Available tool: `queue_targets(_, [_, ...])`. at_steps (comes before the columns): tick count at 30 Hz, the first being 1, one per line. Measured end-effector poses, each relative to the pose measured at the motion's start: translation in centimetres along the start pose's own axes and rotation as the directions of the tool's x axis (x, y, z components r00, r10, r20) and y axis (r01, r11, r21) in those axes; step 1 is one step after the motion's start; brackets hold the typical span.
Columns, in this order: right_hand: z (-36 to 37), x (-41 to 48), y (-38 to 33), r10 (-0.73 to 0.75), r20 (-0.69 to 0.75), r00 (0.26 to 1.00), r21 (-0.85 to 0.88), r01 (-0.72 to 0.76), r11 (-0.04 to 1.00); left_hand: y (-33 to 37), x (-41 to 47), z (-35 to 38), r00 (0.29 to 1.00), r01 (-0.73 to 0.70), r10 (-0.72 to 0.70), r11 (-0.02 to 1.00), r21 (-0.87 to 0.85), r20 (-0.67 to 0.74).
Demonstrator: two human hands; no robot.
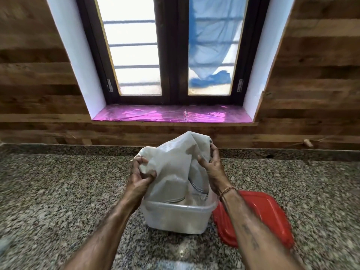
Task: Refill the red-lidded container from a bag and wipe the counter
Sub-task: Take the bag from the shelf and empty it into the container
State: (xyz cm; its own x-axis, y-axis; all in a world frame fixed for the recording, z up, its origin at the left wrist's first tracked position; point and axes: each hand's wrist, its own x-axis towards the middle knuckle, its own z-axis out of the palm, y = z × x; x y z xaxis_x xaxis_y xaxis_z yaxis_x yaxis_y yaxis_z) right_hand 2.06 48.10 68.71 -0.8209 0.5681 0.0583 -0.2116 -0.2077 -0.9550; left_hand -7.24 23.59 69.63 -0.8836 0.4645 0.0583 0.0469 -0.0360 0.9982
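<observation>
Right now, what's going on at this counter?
A person is holding a white bag over an open clear container on the granite counter, and the bag's lower end hangs into the container. The left hand grips the bag's left side and the right hand grips its right. The red lid lies off, on the counter just right of the container.

The bag in the fingers looks like thin woven plastic, white, matt and creased. Just below the fingers, the container is cloudy translucent plastic with smooth walls. The lid to their right is red plastic, smooth and glossy. The tabletop under them is speckled, polished stone. Beyond the fingers, the wall is brown wood-grain boarding and the sill is covered in shiny, wrinkled pink film. The window frame is dark wood around frosted panes, with small metal hinges.
</observation>
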Motion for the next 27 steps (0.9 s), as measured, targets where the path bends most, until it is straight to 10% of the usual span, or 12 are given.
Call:
queue_targets(10, [-0.1,1.7,0.3,0.088,-0.139,0.986,0.096,-0.075,0.992,0.1,1.4,1.4,0.908,0.164,-0.247,0.953,-0.255,-0.339])
queue_targets(27, [-0.5,2.5,-1.6,0.283,-0.147,0.948,0.248,-0.242,0.938,0.6,-0.3,1.5,0.93,0.057,-0.232,0.859,-0.509,-0.287])
